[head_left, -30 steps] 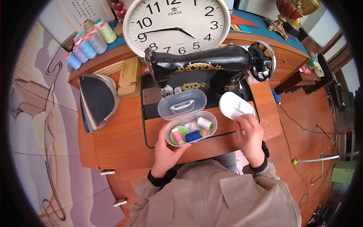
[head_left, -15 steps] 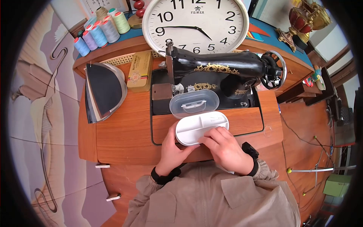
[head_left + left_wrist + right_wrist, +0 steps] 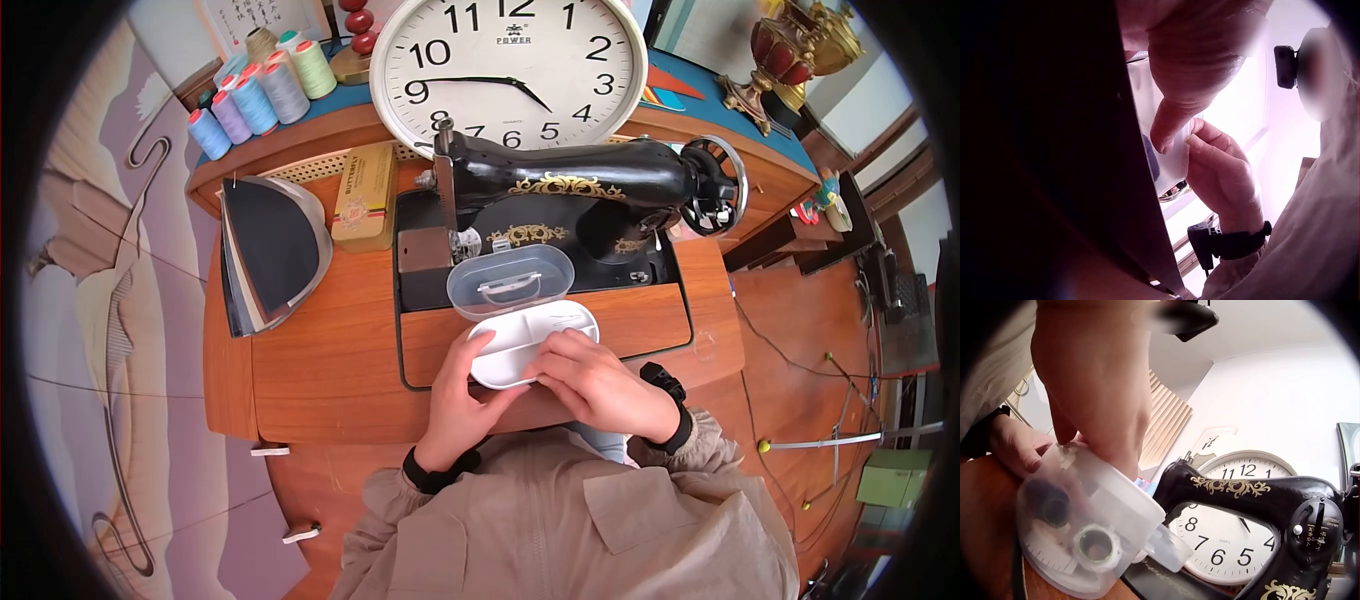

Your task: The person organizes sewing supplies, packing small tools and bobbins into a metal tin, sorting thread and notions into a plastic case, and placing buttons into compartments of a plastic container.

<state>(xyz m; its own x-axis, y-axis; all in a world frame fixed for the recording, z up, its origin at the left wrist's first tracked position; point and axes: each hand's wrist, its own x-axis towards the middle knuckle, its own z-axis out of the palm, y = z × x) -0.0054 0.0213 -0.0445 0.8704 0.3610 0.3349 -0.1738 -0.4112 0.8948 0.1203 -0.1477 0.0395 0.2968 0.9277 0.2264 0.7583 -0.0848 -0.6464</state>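
A white divided tray (image 3: 500, 364) sits in the top of a clear plastic sewing box, whose hinged lid (image 3: 512, 292) with a handle stands open behind it. My left hand (image 3: 455, 405) grips the box's left end, its thumb pressing the front wall (image 3: 1175, 164). Across the right front of the tray lies my right hand (image 3: 612, 392), fingers curled over the rim and pinching it. Through the box wall (image 3: 1138, 515) in the right wrist view, a dark blue thread spool (image 3: 1054, 509) and a pale spool (image 3: 1095, 545) show beneath.
Close behind the lid stands a black sewing machine (image 3: 570, 165), with a large clock (image 3: 510, 60) at its back. To the left are a yellow tin (image 3: 365, 205) and fabric pieces (image 3: 275, 250). Thread cones (image 3: 255, 100) line the shelf.
My right hand brought the white tray from the right onto the box, covering the spools. Over the last half second both hands have stayed nearly in place; the view has shifted slightly.
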